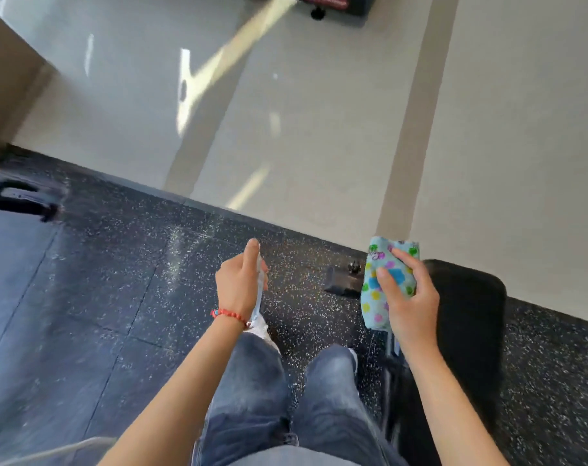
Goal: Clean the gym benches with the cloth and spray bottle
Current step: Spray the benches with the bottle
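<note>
My left hand [239,284] is closed around a clear, pale-blue spray bottle [260,290], held upright above the floor; most of the bottle is hidden by the fingers. My right hand [410,297] grips a folded light-blue cloth [386,280] printed with coloured dots. The cloth hangs over the near-left edge of a black padded gym bench [470,314] at the right. The bench's dark metal foot [343,280] pokes out to the left of the cloth.
My legs in blue jeans [259,391] stand on black speckled rubber flooring [134,280]. Beyond it lies pale tiled floor [286,112]. Another grey pad with a black handle [20,200] sits at the left edge. Dark equipment [329,5] stands far ahead.
</note>
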Available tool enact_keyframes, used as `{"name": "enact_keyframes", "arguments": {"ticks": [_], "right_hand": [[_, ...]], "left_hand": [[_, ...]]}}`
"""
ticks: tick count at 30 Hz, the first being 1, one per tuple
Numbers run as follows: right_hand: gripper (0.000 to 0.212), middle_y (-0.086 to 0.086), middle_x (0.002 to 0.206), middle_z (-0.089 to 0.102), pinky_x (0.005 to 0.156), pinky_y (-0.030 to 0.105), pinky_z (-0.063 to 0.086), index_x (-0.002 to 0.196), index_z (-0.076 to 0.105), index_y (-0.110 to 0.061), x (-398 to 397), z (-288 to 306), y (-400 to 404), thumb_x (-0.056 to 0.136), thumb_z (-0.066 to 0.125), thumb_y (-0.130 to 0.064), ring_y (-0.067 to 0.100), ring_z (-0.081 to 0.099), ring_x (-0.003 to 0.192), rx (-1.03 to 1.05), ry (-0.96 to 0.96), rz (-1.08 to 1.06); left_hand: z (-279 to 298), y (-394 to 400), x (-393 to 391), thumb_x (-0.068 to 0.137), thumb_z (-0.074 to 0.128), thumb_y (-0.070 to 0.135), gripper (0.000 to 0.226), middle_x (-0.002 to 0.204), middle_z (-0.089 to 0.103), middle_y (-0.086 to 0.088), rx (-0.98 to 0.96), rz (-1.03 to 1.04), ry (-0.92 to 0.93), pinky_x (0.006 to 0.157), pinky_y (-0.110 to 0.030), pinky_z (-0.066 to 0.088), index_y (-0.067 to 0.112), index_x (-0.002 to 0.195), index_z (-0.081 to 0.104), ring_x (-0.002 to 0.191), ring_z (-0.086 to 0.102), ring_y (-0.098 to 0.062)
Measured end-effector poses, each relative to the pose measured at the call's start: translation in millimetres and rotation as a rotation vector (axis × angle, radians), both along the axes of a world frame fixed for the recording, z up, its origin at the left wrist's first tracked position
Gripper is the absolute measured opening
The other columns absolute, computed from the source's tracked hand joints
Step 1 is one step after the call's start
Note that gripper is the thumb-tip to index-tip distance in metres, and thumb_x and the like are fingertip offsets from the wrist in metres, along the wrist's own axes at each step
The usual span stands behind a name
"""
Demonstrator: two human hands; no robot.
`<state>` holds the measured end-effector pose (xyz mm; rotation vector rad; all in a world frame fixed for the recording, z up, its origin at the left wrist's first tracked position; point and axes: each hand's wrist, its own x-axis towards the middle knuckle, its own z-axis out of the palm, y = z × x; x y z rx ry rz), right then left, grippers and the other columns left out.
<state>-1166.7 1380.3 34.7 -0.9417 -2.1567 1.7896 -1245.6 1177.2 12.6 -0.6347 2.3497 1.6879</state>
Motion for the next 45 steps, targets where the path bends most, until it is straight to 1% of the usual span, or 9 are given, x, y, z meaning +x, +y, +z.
{"name": "enact_keyframes", "arguments": {"ticks": [3, 5, 11, 16, 23, 27, 33, 42, 45], "right_hand": [[0.030, -0.023, 0.100, 0.061, 0.073, 0.023, 0.055, 0.094, 0.060, -0.046, -47.9, 2.2, -53.5, 0.082, 0.068, -0.020, -0.004, 0.062, 0.089, -0.001, 0.013, 0.096], [0.031, -0.021, 0.101, 0.062, 0.076, 0.028, 0.055, 0.094, 0.060, -0.046, -78.0, 3.6, -88.4, 0.082, 0.069, -0.020, -0.002, 0.062, 0.089, -0.001, 0.021, 0.161], [0.029, -0.021, 0.102, 0.063, 0.076, 0.032, 0.055, 0.096, 0.059, -0.048, -156.3, 9.9, -183.2, 0.082, 0.069, -0.024, 0.001, 0.063, 0.091, 0.006, 0.029, 0.410], [0.032, -0.018, 0.096, 0.065, 0.069, 0.017, 0.053, 0.095, 0.059, -0.046, -213.0, 15.1, -249.8, 0.081, 0.070, -0.019, -0.003, 0.064, 0.083, -0.023, 0.045, 0.639], [0.033, -0.022, 0.096, 0.061, 0.063, 0.006, 0.048, 0.097, 0.057, -0.041, -304.5, 16.6, -332.1, 0.082, 0.069, -0.014, -0.010, 0.062, 0.081, -0.024, 0.085, 0.914], [0.031, -0.021, 0.097, 0.061, 0.062, 0.010, 0.050, 0.097, 0.057, -0.041, -364.9, 26.4, -375.2, 0.082, 0.069, -0.016, -0.007, 0.063, 0.081, -0.059, 0.082, 1.045], [0.029, -0.025, 0.089, 0.062, 0.065, 0.017, 0.054, 0.096, 0.060, -0.040, -434.9, 38.0, -444.7, 0.081, 0.069, -0.017, -0.006, 0.064, 0.079, -0.067, 0.071, 1.168], [0.031, -0.031, 0.089, 0.065, 0.067, 0.026, 0.057, 0.093, 0.060, -0.043, -482.2, 39.7, -579.5, 0.081, 0.069, -0.016, -0.001, 0.066, 0.080, -0.104, 0.049, 1.311], [0.033, -0.019, 0.092, 0.065, 0.068, 0.031, 0.057, 0.094, 0.060, -0.042, -491.6, 36.0, -637.7, 0.080, 0.070, -0.015, 0.002, 0.066, 0.078, -0.090, 0.068, 1.323]], "left_hand": [[4.2, -51.5, -25.9, 0.094, 0.042, 0.039, 0.064, 0.050, 0.054, -0.012, 0.011, 0.062, -0.015, 0.039, -0.016, 0.036, -0.013, 0.059, 0.055, 0.045, 0.046, -0.015], [5.3, -85.6, -42.3, 0.094, 0.042, 0.039, 0.064, 0.054, 0.053, -0.015, 0.028, 0.124, -0.010, 0.042, -0.017, 0.039, -0.017, 0.066, 0.055, 0.049, 0.046, -0.018], [13.2, -172.4, -81.0, 0.094, 0.042, 0.041, 0.057, 0.054, 0.053, -0.007, 0.047, 0.341, -0.032, 0.052, -0.027, 0.040, -0.008, 0.071, 0.061, 0.051, 0.046, -0.018], [11.1, -228.5, -99.0, 0.092, 0.041, 0.046, 0.052, 0.052, 0.054, -0.002, 0.055, 0.517, -0.083, 0.045, -0.022, 0.040, 0.009, 0.062, 0.061, 0.042, 0.046, -0.007], [7.9, -286.7, -148.4, 0.093, 0.037, 0.051, 0.055, 0.055, 0.058, -0.004, 0.070, 0.743, -0.088, 0.061, -0.033, 0.043, 0.015, 0.057, 0.057, 0.052, 0.050, -0.019], [19.8, -321.8, -190.9, 0.092, 0.035, 0.055, 0.058, 0.067, 0.067, -0.010, 0.049, 0.883, -0.075, 0.067, -0.037, 0.046, 0.015, 0.056, 0.058, 0.057, 0.054, -0.021], [34.4, -375.7, -238.5, 0.088, 0.040, 0.059, 0.059, 0.048, 0.061, -0.003, 0.126, 1.091, -0.009, 0.050, -0.024, 0.041, 0.015, 0.053, 0.056, 0.040, 0.057, -0.011], [39.0, -495.0, -278.1, 0.085, 0.045, 0.062, 0.062, 0.039, 0.056, 0.004, 0.110, 1.258, 0.061, 0.057, -0.029, 0.046, 0.018, 0.043, 0.059, 0.035, 0.052, -0.009], [35.3, -552.6, -288.6, 0.084, 0.044, 0.063, 0.063, 0.044, 0.061, 0.004, 0.091, 1.276, 0.041, 0.059, -0.030, 0.048, 0.018, 0.042, 0.058, 0.037, 0.053, -0.008]]}}
